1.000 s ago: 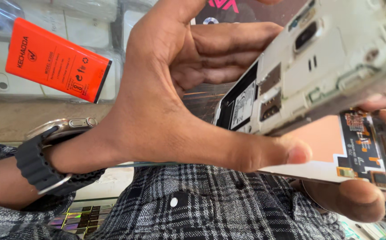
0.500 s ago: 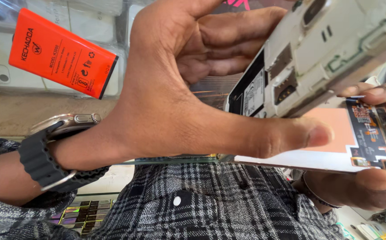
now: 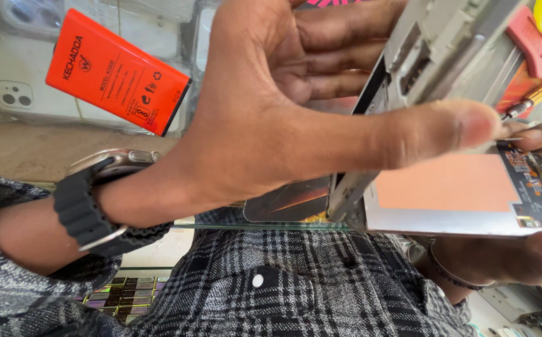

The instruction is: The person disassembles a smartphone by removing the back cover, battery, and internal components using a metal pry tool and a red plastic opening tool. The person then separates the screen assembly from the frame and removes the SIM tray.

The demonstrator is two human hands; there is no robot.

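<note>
While gripped, phone frame (image 3: 433, 43) in left hand (image 3: 283, 106).

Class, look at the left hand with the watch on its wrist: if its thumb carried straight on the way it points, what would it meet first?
Most likely the fingertips of the right hand, at the circuit board edge just past the left hand thumb tip; depth is hard to judge, so it may pass above them.

The grey plastic phone frame (image 3: 436, 43) runs off the top edge beyond the left hand (image 3: 271, 118) fingers, its upper end unseen.
</note>
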